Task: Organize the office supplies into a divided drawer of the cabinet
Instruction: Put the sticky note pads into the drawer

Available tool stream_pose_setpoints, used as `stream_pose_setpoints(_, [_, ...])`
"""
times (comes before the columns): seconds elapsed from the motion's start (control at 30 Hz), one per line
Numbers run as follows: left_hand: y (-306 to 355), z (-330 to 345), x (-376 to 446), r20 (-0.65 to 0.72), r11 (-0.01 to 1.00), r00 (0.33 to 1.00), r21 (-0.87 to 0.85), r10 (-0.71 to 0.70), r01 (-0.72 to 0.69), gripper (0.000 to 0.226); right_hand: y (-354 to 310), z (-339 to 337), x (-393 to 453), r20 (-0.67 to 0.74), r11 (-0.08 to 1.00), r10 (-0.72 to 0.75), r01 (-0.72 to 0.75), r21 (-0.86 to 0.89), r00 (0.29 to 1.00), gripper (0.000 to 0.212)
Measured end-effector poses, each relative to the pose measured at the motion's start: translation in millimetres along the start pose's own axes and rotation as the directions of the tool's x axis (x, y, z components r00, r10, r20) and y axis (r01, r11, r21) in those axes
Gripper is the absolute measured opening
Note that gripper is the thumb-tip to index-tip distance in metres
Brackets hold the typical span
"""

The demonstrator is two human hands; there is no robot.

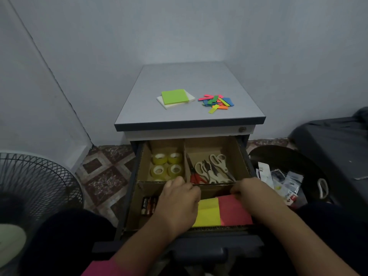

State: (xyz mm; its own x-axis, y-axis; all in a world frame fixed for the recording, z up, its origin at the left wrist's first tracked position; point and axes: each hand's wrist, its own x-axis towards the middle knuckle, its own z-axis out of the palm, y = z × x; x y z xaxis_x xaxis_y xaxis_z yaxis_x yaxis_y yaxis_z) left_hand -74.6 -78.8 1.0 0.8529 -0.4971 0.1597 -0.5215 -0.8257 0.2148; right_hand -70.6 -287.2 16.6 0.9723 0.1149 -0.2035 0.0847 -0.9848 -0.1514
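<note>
Both hands settle yellow and pink paper pads (222, 211) into the cardboard-divided drawer's (242, 156) front compartment: left hand (179, 204) pressing flat, right hand (252, 191) gripping their edge. Next, probably the green sticky pad (174, 96) on the cabinet's grey worktop (139, 112).

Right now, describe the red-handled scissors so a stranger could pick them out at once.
Start at the grey cabinet and look into its open drawer, lined with cardboard dividers. In the back right compartment, beside the one holding tape rolls, lies a pile of scissors. The red-handled scissors lie at the left edge of that pile; every other pair has beige handles.
</note>
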Motion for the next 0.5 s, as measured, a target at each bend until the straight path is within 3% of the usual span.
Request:
stream_pose_setpoints(0.13, [-1.0,4.0,1.5,-0.075,0.992,0.99,0.05,0.117,-0.114,0.01,-0.1,2.2,-2.1,-0.077,0.998,0.058,-0.058,0.009,0.995,0.03])
stream_pose_setpoints(0.23, [2.0,1.5,0.7,0.002,0.975,0.975,0.012,0.22,-0.22,0.03,-3.1,-1.7,-5.2,-0.093,0.997,0.077,-0.076,0.024,0.993,0.022])
stream_pose_setpoints(0.4, [5.0,1.1,1.9,0.225,0.957,0.953,0.165,0.201,-0.24,0.057,-15.4,2.4,-7.8,0.133,0.995,0.096,-0.091,-0.047,0.986,0.007])
stream_pose_setpoints(0.5, [5.6,2.2,3.0,0.29,0.943,0.944,0.239,0.157,-0.23,0.07,-20.3,11.6,-5.1,0.221,0.993,0.098,-0.08,-0.089,0.97,0.019])
